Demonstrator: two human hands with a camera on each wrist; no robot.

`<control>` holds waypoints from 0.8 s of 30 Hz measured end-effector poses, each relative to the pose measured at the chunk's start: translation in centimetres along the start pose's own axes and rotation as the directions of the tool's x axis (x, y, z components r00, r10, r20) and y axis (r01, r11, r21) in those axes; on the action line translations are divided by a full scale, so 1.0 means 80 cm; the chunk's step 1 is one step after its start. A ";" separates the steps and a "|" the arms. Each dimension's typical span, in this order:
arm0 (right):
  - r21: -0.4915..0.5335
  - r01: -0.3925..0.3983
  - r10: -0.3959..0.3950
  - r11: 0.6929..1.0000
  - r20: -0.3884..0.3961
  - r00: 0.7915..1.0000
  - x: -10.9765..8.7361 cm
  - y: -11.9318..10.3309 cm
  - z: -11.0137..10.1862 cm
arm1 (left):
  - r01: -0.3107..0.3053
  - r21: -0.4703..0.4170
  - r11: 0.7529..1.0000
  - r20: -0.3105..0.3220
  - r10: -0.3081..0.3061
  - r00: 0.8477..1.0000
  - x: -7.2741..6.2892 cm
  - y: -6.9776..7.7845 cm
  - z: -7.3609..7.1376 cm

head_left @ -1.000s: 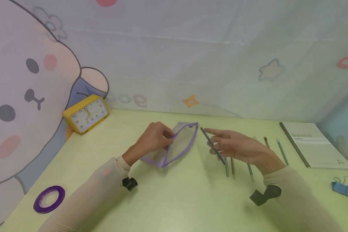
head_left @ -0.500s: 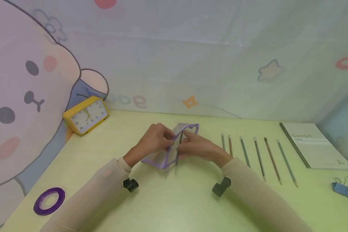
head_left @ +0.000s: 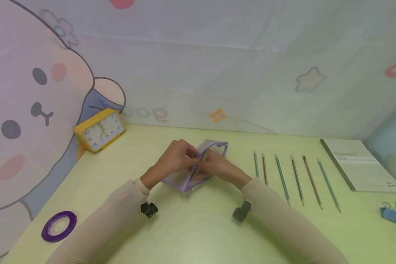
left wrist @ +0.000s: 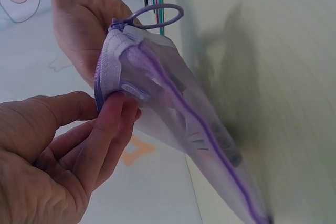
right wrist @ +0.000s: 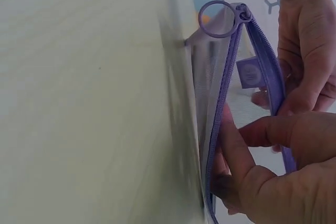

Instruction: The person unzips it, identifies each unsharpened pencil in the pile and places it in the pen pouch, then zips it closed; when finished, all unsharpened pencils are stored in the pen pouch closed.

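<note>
A see-through mesh zip pouch (head_left: 176, 180) with purple edging stands with its mouth open on the table. My left hand (head_left: 175, 159) pinches the near-left zipper edge between thumb and fingers, as the left wrist view also shows at the mesh (left wrist: 163, 124). My right hand (head_left: 219, 167) reaches into the mouth, fingers inside the pouch. A dark pencil (head_left: 198, 167) shows beside its fingers, mostly hidden by the hand and the mesh. In the right wrist view, thumb and index lie between the two zipper sides (right wrist: 275, 82), and the pencil cannot be made out.
Several pencils (head_left: 297, 179) lie in a row on the table right of the hands. A notebook (head_left: 363, 165) and a blue binder clip (head_left: 392, 215) are farther right. On the left are a yellow clock (head_left: 100, 130) and a purple tape roll (head_left: 47, 231).
My right hand has carried the pencil left from beside the row of pencils and down into the pouch. The left hand has kept its hold on the zipper edge.
</note>
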State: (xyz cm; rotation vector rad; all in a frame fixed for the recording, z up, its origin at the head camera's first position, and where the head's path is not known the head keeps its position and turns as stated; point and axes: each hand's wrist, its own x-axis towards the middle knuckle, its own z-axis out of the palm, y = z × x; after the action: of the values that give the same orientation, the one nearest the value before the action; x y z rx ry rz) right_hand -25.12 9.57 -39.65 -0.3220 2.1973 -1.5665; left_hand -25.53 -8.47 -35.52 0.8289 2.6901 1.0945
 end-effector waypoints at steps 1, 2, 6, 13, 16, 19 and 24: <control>-0.014 -0.004 0.004 1.000 -0.006 1.000 -0.001 -0.001 0.000 | 0.000 -0.001 1.000 0.002 0.000 1.000 0.000 0.000 0.000; -0.037 -0.013 0.012 0.999 -0.015 1.000 -0.004 -0.002 0.000 | -0.001 -0.001 1.000 0.003 0.001 1.000 0.000 -0.001 0.001; -0.189 -0.028 0.022 0.982 -0.033 0.999 -0.017 -0.011 -0.007 | 0.015 -0.008 1.000 0.009 -0.015 1.000 0.001 -0.002 0.003; -0.505 0.038 -0.043 0.862 0.002 0.999 -0.065 -0.030 -0.063 | 0.026 0.005 1.000 0.001 -0.026 1.000 0.003 0.000 0.002; -0.603 0.004 -0.054 0.798 -0.064 0.996 -0.086 -0.031 -0.094 | 0.021 0.000 1.000 -0.004 -0.021 1.000 0.003 0.000 0.002; -0.674 -0.052 -0.057 0.737 -0.138 0.989 -0.101 -0.023 -0.120 | 0.011 -0.005 1.000 -0.003 -0.011 1.000 0.003 -0.001 0.002; -0.705 -0.096 -0.003 0.702 -0.138 0.990 -0.111 -0.002 -0.137 | 0.017 -0.009 1.000 0.002 -0.017 1.000 0.002 -0.002 0.004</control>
State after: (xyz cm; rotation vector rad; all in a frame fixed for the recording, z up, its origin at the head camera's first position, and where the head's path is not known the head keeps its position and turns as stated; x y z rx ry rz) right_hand -22.36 22.46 -34.70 -0.3855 2.8198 -0.6354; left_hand -25.67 -8.27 -35.82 0.8029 2.6839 1.1009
